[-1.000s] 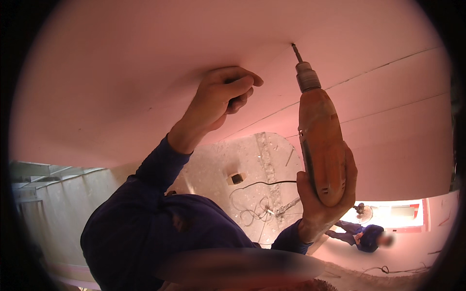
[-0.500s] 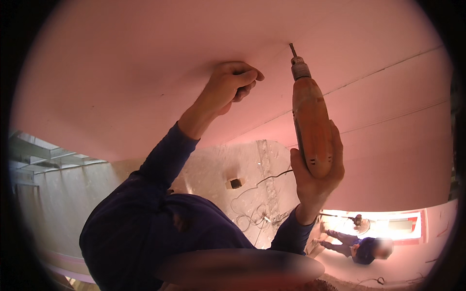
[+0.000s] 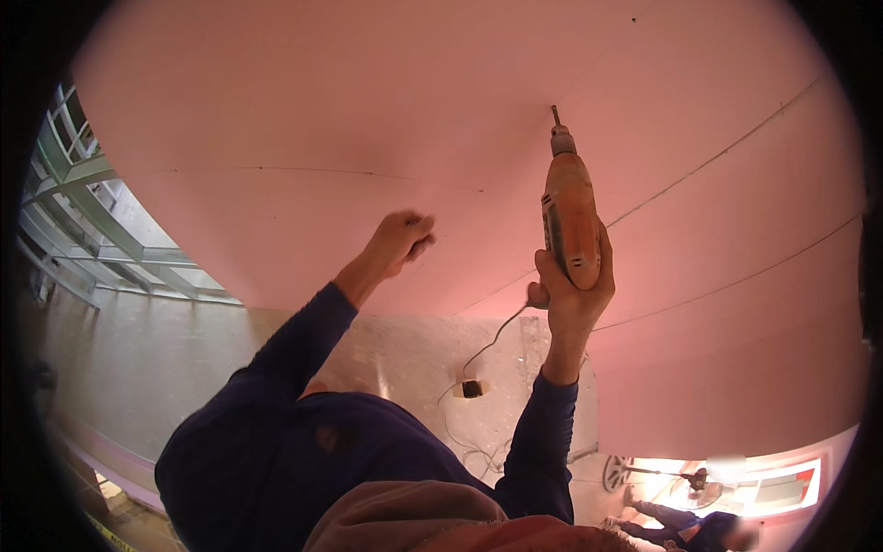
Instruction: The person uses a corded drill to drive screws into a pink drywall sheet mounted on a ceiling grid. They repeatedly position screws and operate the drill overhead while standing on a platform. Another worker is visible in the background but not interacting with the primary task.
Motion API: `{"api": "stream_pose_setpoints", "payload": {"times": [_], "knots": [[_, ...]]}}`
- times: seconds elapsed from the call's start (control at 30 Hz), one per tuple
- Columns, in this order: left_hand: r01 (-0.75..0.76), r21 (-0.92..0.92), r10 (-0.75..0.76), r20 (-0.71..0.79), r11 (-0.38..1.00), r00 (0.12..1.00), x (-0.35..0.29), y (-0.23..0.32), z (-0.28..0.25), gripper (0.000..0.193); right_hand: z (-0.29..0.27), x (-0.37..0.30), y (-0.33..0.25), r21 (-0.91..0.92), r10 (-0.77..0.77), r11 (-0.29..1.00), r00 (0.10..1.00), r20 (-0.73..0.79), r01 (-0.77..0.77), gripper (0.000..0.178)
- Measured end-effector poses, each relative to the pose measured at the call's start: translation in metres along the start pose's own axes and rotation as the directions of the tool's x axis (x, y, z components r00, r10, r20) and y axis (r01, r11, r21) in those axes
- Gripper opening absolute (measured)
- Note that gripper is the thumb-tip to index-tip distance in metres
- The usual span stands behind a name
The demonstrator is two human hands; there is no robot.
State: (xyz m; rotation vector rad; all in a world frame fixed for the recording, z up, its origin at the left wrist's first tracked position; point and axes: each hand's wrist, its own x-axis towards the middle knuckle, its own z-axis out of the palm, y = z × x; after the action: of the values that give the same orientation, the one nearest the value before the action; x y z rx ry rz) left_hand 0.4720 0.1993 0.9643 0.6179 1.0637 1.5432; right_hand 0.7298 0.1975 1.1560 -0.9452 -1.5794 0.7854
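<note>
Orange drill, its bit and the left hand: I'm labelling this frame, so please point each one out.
orange drill (image 3: 569, 221), head view, middle of its body.
bit (image 3: 555, 115), head view, thin shaft below the pink ceiling panel.
left hand (image 3: 400, 239), head view, back of the closed fist.

The left hand (image 3: 399, 241) is closed, and whatever its fingers (image 3: 418, 224) hold is hidden. The drill (image 3: 569, 221) grip is covered by the right hand (image 3: 572, 285). Far right, another person (image 3: 685, 527) is cut off by the lower edge.
</note>
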Motion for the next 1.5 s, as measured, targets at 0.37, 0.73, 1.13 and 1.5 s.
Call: {"api": "stream_pose_setpoints", "payload": {"times": [0.37, 0.73, 1.13, 1.5], "knots": [[0.227, -0.277, -0.316, -0.339, 0.934, 0.886, -0.151, -0.116, -0.211, 0.024, 0.071, -0.161, 0.065, 0.185, 0.511, 0.794, 0.800, 0.313, -0.579, 0.077], [0.062, -0.229, -0.148, -0.380, 0.971, 0.913, -0.247, -0.040, -0.359, 0.018, 0.235, -0.331, 0.041, 0.015, 0.441, 0.825, 0.660, 0.608, -0.565, 0.077], [0.018, -0.469, -0.172, -0.288, 0.883, 0.942, -0.318, -0.007, -0.432, 0.022, 0.288, -0.367, -0.030, -0.058, 0.439, 0.810, 0.537, 0.720, -0.583, 0.074], [-0.010, -0.347, -0.159, -0.455, 0.938, 0.876, -0.322, -0.026, -0.426, 0.019, 0.272, -0.354, -0.011, -0.055, 0.419, 0.823, 0.539, 0.730, -0.566, 0.077]]}}
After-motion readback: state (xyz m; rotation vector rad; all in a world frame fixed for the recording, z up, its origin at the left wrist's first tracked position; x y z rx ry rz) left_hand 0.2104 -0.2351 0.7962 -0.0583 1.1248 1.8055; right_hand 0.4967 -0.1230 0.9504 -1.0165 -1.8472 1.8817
